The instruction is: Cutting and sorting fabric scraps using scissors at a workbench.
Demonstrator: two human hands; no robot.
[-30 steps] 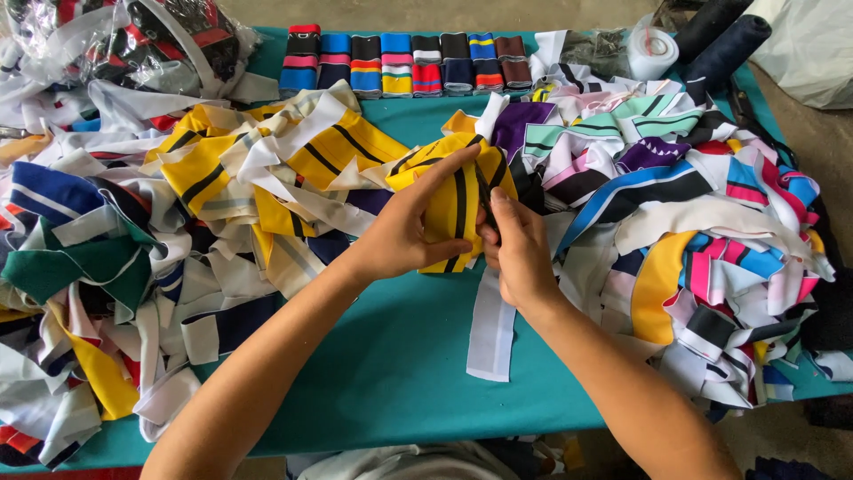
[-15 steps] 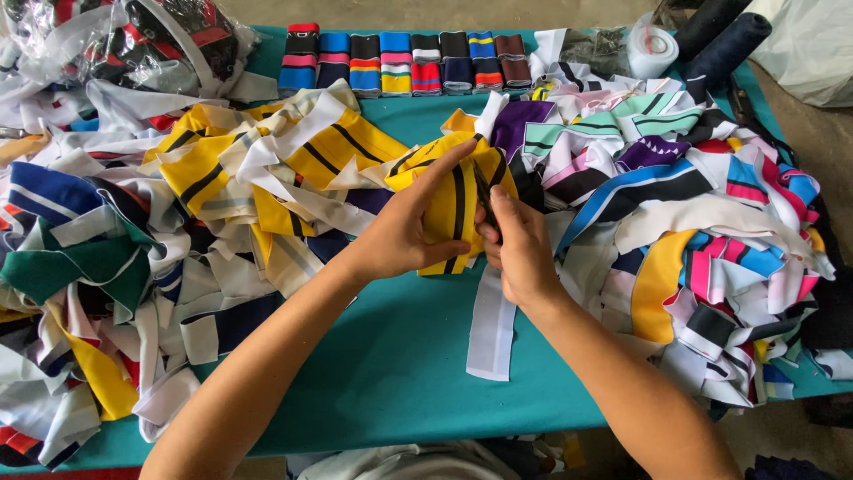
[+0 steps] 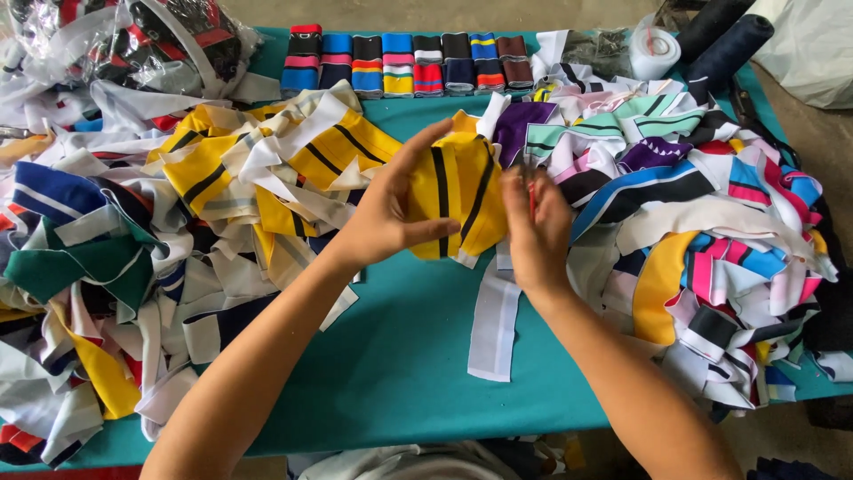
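Yellow knit with black stripes filled the centre of my view, a collar-like strip (image 3: 458,200) lifted just above the teal table (image 3: 391,373). Starting at the left, a heap of cut fabric strips (image 3: 98,267) in white, yellow, navy and green lay piled over the table's edge, with clear plastic bags (image 3: 98,44) of more pieces behind it. My left hand (image 3: 386,218) was clamped on the yellow piece, thumb across its front and fingers behind, seemingly to hold it taut and flat for inspection. My right hand (image 3: 533,231) pinched the piece's right edge, fingers drawn together; something small and red showed between them, too hidden for me to name. Under the hands a white strip (image 3: 496,324) trailed down the bare cloth. Along the far edge a neat row of folded striped pieces (image 3: 404,67) sat side by side, apparently already sorted by colour. To the right a second heap (image 3: 702,222) in mint, purple, pink and blue spread out, likely kept apart from the left pile. Beyond it stood a roll of white tape (image 3: 653,49) and dark thread cones (image 3: 724,36). The floor around looked like bare concrete.
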